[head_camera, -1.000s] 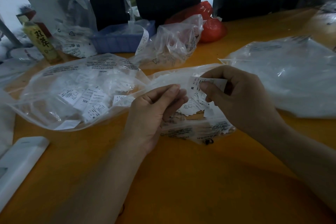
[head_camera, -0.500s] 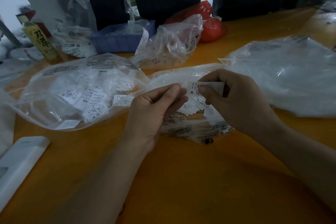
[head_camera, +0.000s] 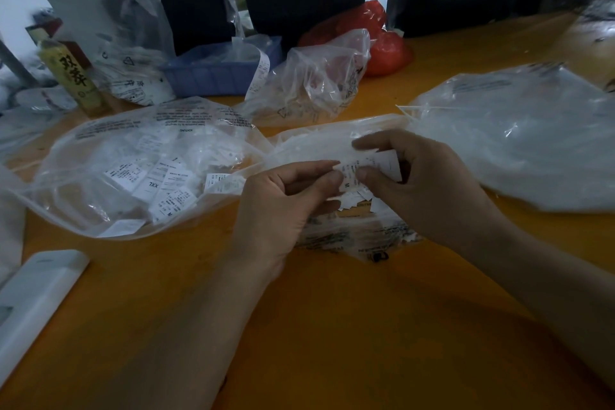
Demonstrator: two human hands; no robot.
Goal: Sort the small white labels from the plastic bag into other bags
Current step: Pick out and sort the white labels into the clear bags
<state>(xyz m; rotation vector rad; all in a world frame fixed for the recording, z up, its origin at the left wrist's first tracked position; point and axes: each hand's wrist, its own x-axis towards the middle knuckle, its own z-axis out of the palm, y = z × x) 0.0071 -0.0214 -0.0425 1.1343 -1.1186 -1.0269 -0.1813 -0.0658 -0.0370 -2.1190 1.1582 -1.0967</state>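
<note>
Both hands meet over a clear plastic bag (head_camera: 352, 236) full of small white labels in the middle of the orange table. My right hand (head_camera: 422, 186) pinches a small stack of white labels (head_camera: 382, 165) between thumb and forefinger. My left hand (head_camera: 283, 206) pinches the left end of the same stack with thumb and fingertips; an "M" shows on the top label. To the left lies a bigger clear bag (head_camera: 139, 170) with sorted labels, one marked XXL. Another large clear bag (head_camera: 519, 140) lies to the right.
At the back stand a blue plastic tray (head_camera: 216, 73), a crumpled clear bag (head_camera: 316, 76), a red bag (head_camera: 382, 46) and a yellow bottle (head_camera: 75, 76). A white flat device (head_camera: 33, 299) lies at the near left. The table (head_camera: 332, 326) is bare orange in front.
My right hand has lowered the label stack slightly toward my left hand, and my left fingers have closed onto its left end.
</note>
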